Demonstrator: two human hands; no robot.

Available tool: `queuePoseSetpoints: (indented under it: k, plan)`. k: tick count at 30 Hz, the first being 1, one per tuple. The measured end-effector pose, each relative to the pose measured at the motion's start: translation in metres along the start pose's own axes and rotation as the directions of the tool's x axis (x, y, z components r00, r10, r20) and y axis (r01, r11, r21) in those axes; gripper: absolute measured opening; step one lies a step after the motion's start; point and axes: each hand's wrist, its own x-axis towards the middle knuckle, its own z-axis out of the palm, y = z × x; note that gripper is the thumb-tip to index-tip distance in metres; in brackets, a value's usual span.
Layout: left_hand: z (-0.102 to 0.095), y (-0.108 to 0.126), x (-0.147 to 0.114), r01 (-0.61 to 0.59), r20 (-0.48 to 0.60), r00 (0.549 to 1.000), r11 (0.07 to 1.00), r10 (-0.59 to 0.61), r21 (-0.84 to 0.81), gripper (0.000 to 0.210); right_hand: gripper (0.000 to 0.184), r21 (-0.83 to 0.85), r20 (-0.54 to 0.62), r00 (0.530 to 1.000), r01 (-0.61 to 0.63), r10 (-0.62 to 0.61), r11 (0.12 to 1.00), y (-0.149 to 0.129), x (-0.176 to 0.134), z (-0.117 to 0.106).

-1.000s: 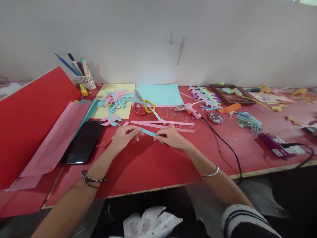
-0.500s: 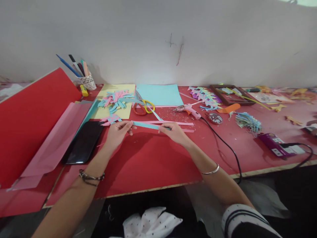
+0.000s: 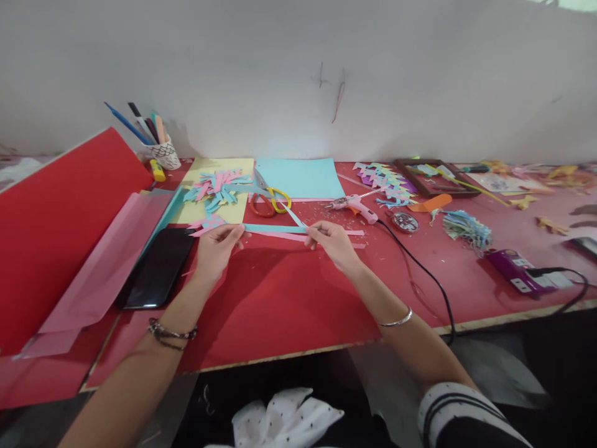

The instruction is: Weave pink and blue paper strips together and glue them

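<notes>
A light blue paper strip (image 3: 275,228) is stretched level between my two hands, above the red table. Its left end is pinched in my left hand (image 3: 218,244), between thumb and forefinger. My right hand (image 3: 332,241) pinches the other end the same way. Pink paper strips (image 3: 289,236) lie on the table just behind and below the blue one. Scissors (image 3: 270,198) with one yellow and one orange-red handle rest beyond the strip. Cut pink and blue paper pieces (image 3: 219,186) are heaped on a yellow sheet (image 3: 240,214) behind my left hand.
A pink glue gun (image 3: 357,205) with a black cord lies right of the scissors, near a round metal tin (image 3: 405,222). A black phone (image 3: 156,270) and a raised red board (image 3: 69,218) are at left. A purple power strip (image 3: 520,272) sits at right.
Both hands have moved slightly apart, and more of the blue strip shows between them. The strip is now nearly level instead of slanting down to the right.
</notes>
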Motion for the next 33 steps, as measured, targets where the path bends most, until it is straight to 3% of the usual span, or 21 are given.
queuePoseSetpoints:
  k: [10, 15, 19, 24, 26, 28, 31, 33]
  plan:
    - [-0.001, 0.004, 0.001, -0.044, -0.090, 0.995, 0.999, 0.044, 0.006, 0.012, 0.013, 0.020, 0.019, 0.999, 0.045, -0.045, 0.999, 0.003, 0.001, 0.002]
    - [0.000, 0.003, -0.001, -0.073, -0.090, 0.993, 0.997, 0.075, 0.022, 0.014, 0.016, -0.162, -0.005, 0.992, 0.122, -0.125, 0.979, 0.006, 0.001, 0.002]
    - [-0.004, -0.001, 0.001, -0.088, -0.077, 0.993, 0.994, 0.092, 0.061, 0.018, 0.017, -0.352, 0.006, 0.970, 0.228, -0.242, 0.908, 0.004, -0.002, 0.000]
    - [-0.015, 0.006, 0.007, -0.250, -0.120, 0.953, 0.944, 0.279, 0.217, 0.020, 0.019, -0.475, 0.058, 0.945, 0.310, -0.322, 0.824, -0.003, -0.008, 0.000]
    - [-0.015, 0.014, 0.004, -0.363, -0.030, 0.919, 0.871, 0.394, 0.330, 0.025, 0.019, -0.491, 0.102, 0.933, 0.348, -0.344, 0.799, -0.007, -0.010, 0.003]
    - [-0.010, 0.023, -0.004, -0.511, 0.216, 0.860, 0.762, 0.463, 0.398, 0.028, 0.020, -0.507, 0.175, 0.913, 0.404, -0.368, 0.762, -0.012, -0.014, 0.006]
    - [0.002, 0.033, -0.022, -0.576, 0.573, 0.754, 0.741, 0.320, 0.344, 0.030, 0.020, -0.524, 0.302, 0.873, 0.488, -0.384, 0.697, -0.022, -0.020, 0.013]
    - [0.007, 0.036, -0.033, -0.531, 0.702, 0.692, 0.776, 0.165, 0.340, 0.029, 0.020, -0.531, 0.358, 0.862, 0.504, -0.359, 0.681, -0.028, -0.024, 0.015]
